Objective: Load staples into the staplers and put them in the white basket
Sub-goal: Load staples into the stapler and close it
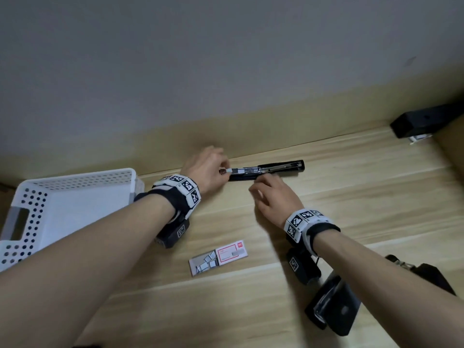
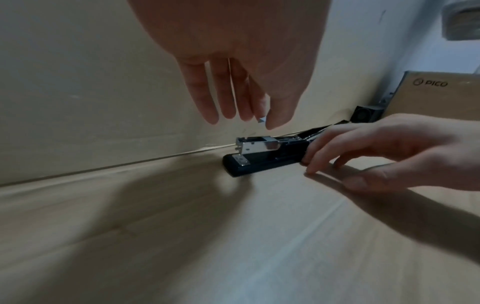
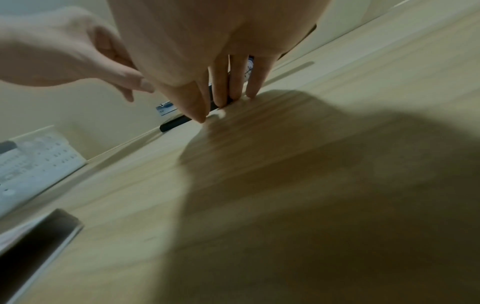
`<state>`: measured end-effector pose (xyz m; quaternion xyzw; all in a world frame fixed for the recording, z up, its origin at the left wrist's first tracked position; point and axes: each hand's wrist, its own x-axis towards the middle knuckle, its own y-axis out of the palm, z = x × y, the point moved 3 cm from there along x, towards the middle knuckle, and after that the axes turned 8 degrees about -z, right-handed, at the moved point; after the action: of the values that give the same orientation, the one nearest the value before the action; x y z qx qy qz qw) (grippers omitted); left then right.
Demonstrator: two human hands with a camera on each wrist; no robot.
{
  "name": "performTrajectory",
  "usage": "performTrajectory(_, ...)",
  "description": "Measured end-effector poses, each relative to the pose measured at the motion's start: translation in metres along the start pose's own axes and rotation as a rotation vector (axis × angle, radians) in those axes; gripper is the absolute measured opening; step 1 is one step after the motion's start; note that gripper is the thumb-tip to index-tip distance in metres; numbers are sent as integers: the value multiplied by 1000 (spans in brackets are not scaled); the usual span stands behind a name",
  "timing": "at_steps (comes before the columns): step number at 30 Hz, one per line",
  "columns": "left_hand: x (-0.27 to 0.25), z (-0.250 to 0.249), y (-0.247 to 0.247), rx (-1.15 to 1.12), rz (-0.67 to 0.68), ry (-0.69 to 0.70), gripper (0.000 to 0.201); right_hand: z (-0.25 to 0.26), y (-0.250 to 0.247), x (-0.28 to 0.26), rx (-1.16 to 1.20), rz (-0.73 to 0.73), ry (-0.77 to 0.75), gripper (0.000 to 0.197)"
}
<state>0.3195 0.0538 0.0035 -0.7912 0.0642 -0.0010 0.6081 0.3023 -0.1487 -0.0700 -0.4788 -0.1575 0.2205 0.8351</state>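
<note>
**Loading in progress on one stapler; basket not yet filled**

Opened black stapler with bright metal magazine (image 1: 266, 170) lying flat on the pale wood-grain desk (image 1: 351, 197), close to the back edge where desk meets wall. Lid swung fully back, magazine channel exposed. Long axis running left to right, roughly parallel to the wall; metal nose and anvil end pointing left toward the white perforated plastic basket (image 1: 75, 189), lid end pointing right.

Left hand (image 1: 208, 169) at the nose end, thumb and forefinger pinching a small pale object (image 2: 261, 120), judged a strip of staples, just above the magazine; remaining fingers (image 2: 200, 92) extended. Right hand (image 1: 273, 199) steadying the near side of the body, fingers (image 3: 221, 82) straight, close together, tips on the desk.

Opened staple box with loose silver strips (image 1: 216, 258) near the front, between the forearms.

Progress judged early: visible basket interior bare. Outstanding: seating staples, closing lid, transfer to basket. Second black stapler (image 1: 416, 124) far right at the wall and third black stapler (image 1: 334, 305) near right, both outside the basket; load state not determinable.
</note>
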Motion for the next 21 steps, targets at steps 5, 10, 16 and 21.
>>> performTrajectory(5,23,2,13,25,65,40,12,-6,-1,-4,-42,70,-61,44)
performTrajectory(10,31,6,18,20,101,-3,11,-6,-3,-5,3,77,-69,50)
performTrajectory(16,31,7,15,-39,124,-70,9,-6,-3,-6,9,91,-37,53)
performTrajectory(21,28,3,17,-59,136,-83,8,-3,-6,-6,14,110,-5,53)
